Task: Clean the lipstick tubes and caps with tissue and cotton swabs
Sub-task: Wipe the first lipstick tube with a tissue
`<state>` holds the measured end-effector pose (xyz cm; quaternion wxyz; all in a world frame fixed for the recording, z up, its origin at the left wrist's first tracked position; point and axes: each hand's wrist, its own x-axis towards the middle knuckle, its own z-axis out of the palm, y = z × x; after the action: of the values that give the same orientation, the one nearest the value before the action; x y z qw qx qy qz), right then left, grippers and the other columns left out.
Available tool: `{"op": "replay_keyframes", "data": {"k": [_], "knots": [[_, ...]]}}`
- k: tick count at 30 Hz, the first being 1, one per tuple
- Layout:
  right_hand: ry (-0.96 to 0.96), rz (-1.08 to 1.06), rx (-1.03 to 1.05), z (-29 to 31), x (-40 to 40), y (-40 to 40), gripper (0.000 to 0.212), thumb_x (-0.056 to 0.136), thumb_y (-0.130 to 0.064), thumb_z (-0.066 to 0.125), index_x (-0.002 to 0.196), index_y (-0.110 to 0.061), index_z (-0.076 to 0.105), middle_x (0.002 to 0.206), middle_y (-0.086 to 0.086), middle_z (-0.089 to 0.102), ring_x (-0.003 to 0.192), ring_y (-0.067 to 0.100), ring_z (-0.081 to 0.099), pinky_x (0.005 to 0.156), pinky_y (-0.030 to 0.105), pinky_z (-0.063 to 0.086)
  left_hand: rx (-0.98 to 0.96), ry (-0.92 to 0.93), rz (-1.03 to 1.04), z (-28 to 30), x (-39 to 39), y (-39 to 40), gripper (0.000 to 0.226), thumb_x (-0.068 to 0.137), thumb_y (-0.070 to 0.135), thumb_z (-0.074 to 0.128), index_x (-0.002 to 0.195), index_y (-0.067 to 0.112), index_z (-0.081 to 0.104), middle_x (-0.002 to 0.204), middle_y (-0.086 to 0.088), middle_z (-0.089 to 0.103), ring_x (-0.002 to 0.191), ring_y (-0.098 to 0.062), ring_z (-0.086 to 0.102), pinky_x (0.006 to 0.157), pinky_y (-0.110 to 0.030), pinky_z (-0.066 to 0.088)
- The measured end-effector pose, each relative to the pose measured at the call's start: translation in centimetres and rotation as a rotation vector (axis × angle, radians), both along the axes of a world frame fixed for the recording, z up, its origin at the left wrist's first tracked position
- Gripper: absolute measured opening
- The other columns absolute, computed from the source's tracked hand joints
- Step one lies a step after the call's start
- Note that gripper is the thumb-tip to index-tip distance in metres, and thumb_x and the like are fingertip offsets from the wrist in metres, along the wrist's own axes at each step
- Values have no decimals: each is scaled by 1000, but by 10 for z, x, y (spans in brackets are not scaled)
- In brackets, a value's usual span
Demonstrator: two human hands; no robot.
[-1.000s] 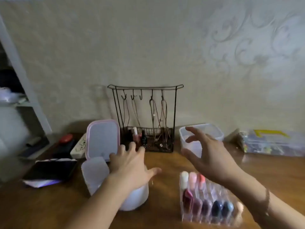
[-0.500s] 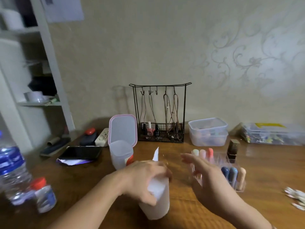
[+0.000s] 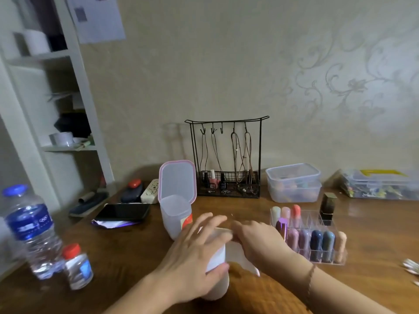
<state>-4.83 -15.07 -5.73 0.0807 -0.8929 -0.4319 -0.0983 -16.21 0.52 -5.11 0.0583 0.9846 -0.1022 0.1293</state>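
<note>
fetching tissue, by the look of it, before any wiping begins. left hand [image 3: 195,257] curled round a white tissue canister [image 3: 216,266], steadying it upright on the wooden table [image 3: 374,234]. right hand [image 3: 256,241] at the canister's top, fingers bent over a white sheet of tissue [image 3: 238,254] that hangs down the side; likely pinching it, though hard to say for certain through the blur. next move, in all likelihood: drawing the sheet free while holding the canister down, then reaching right for a lipstick. lipstick tubes [image 3: 310,240] upright in a clear acrylic organizer [image 3: 326,257] just right of the hands, front row pink, purple, blue and peach, three pale ones in the back row; one dark gold-topped lipstick [image 3: 327,208] standing at its far corner. cotton swabs [image 3: 411,269] lying loose at the right edge, well apart. behind the canister, a translucent tub [image 3: 175,215] with its pink-rimmed lid [image 3: 178,181] flipped up, contents unclear apart from a red label. further back, a wire rack [image 3: 227,159] holding cords and small polish bottles, and two stacked lidded boxes [image 3: 293,183] with blurred contents.
</note>
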Motion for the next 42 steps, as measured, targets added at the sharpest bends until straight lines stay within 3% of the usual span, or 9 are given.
{"op": "replay_keyframes", "data": {"k": [2, 7, 16, 22, 26, 31, 33, 36, 42], "knots": [[49, -67, 7, -3, -6, -2, 24, 100, -25, 48, 125, -22, 48, 115, 3, 66, 100, 27, 66, 64, 30, 48, -61, 7, 87, 0, 5, -3, 76, 85, 50, 50, 143, 52, 2, 154, 26, 8, 141, -2, 13, 112, -34, 30], [188, -190, 9, -4, -5, -6, 24, 99, -25, 53, 122, -19, 54, 111, 2, 67, 92, 20, 68, 65, 27, 50, -26, -34, 173, -3, 34, 0, 69, 78, 49, 51, 142, 42, 26, 145, 23, 28, 130, -7, 30, 98, -29, 41], [112, -369, -55, -4, -16, -28, 26, 101, -17, 49, 127, -11, 51, 118, 6, 65, 103, 21, 67, 79, 29, 55, -8, 82, 218, 1, 77, 8, 63, 83, 47, 52, 139, 44, 24, 149, 19, 24, 132, -13, 28, 98, -36, 45], [523, -318, 120, -12, -17, -47, 27, 97, -38, 53, 117, -24, 63, 104, -7, 64, 89, 9, 64, 79, 24, 57, 94, 100, 144, 7, 94, 21, 70, 86, 29, 47, 146, 47, 16, 156, 23, 14, 145, -6, 3, 116, -45, -5], [253, -398, 1, -15, -29, -55, 29, 98, -47, 48, 117, -28, 57, 113, -6, 63, 97, 17, 63, 65, 25, 40, 111, -50, 202, 3, 95, 7, 70, 87, 23, 51, 147, 42, 21, 159, 18, 7, 146, -9, -7, 113, -42, -12], [-389, -397, 341, 1, -12, -81, 26, 73, -48, 79, 78, -24, 68, 81, -4, 71, 73, 22, 65, 48, 23, 31, -487, -548, 160, -14, 85, -42, 45, 83, 17, 61, 127, 26, 57, 135, 11, 51, 130, -5, 38, 107, -12, 22], [-354, -446, 325, -4, 12, -87, 37, 72, -56, 76, 92, -24, 74, 95, -3, 72, 87, 26, 61, 56, 31, 46, -682, -644, 142, -22, 90, -60, 36, 80, 14, 61, 116, 20, 63, 119, 8, 61, 116, -2, 50, 97, -4, 32], [-244, -457, 341, -25, 34, -88, 32, 73, -55, 75, 94, -30, 76, 105, -5, 71, 97, 25, 54, 70, 40, 47, -784, -556, 63, -38, 96, -76, 34, 81, 14, 60, 114, 23, 62, 114, 8, 64, 111, 0, 54, 94, -8, 39], [69, -311, 1026, -12, 35, -88, 18, 84, -53, 63, 91, -36, 65, 89, -24, 64, 90, 12, 56, 71, 25, 46, -834, -431, -2, -42, 96, -81, 32, 87, 38, 54, 117, 28, 60, 116, 17, 62, 112, -4, 57, 90, -14, 46]]}}
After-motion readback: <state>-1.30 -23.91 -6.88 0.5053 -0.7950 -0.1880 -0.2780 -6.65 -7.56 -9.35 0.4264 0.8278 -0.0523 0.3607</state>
